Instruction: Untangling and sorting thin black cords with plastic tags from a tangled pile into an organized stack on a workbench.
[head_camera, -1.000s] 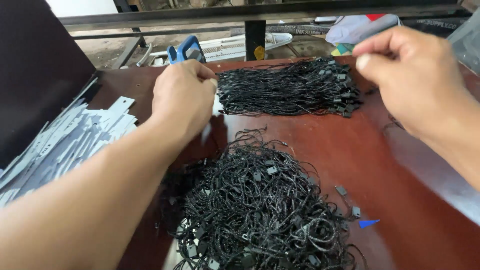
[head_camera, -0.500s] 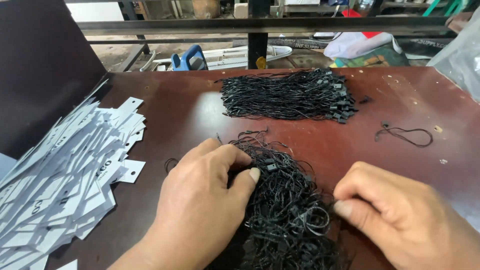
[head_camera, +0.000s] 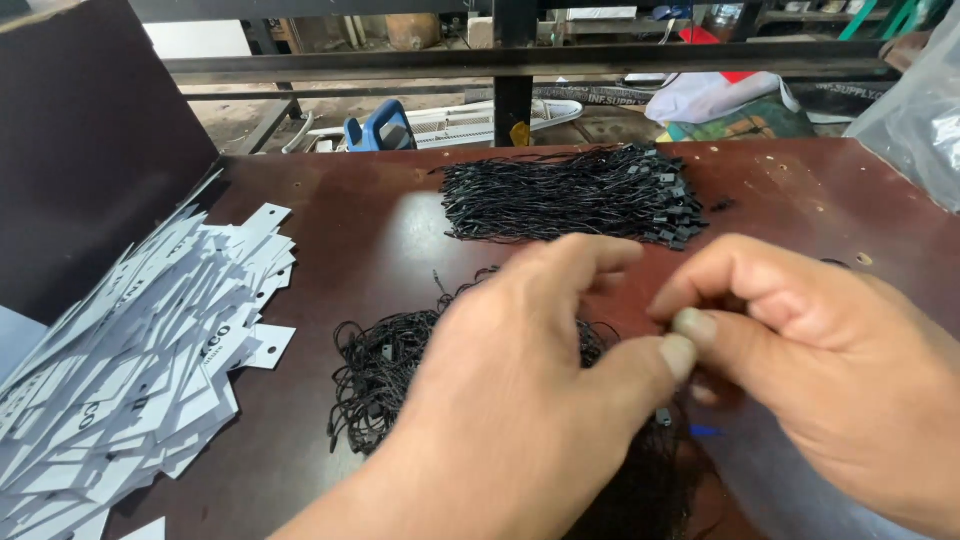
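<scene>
Your left hand (head_camera: 520, 400) and right hand (head_camera: 820, 370) meet thumb to thumb over the near tangled heap of black string loops (head_camera: 400, 370), fingers pinched, though what they grip is hidden. The heap points no single way, while the far bundle (head_camera: 570, 195) runs left to right. White paper tags (head_camera: 130, 360) crowd the table's (head_camera: 340, 220) left edge, leaving bare wood between the piles.

White rectangular paper tags (head_camera: 140, 370) heaped at table's left; possibly a clear plastic bag (head_camera: 915, 100) far right.
</scene>
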